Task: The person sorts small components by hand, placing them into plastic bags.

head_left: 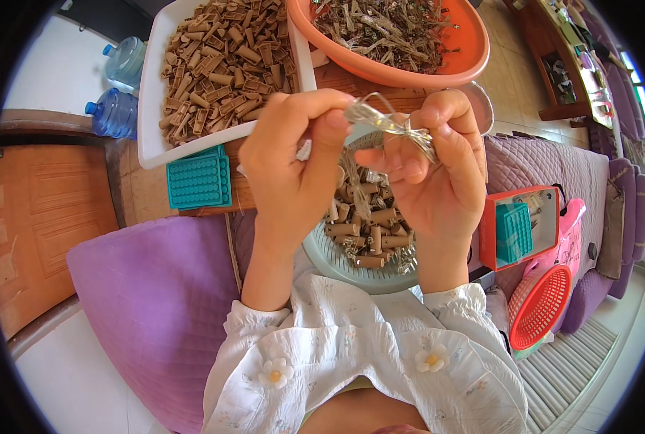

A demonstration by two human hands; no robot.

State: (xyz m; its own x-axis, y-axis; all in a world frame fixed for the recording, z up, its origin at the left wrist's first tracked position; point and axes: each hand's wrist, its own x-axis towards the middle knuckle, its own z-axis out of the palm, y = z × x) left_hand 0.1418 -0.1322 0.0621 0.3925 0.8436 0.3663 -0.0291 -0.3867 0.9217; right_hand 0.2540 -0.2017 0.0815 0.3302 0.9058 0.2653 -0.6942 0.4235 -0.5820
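Observation:
A small bundle of thin silvery wire (380, 121), tied at its middle, is stretched between my two hands in front of my chest. My left hand (293, 145) pinches its left end between thumb and forefinger. With thumb and fingertips, my right hand (442, 152) grips the bundle near its tied middle and right end. A thin loop of wire stands up from the top. Below my hands is a pale green round basket (322, 249) holding brown cork-shaped plastic pieces (376, 235) and more wire. My hands hide part of that basket.
Beyond lie a white tray (147, 130) of brown half-shells and an orange basin (380, 72) of wire bundles. Teal moulded trays (199, 181) sit left; a red-edged box (487, 231) and red basket (539, 307) stand right. Water jugs (112, 112) are far left, above a purple cushion (156, 289).

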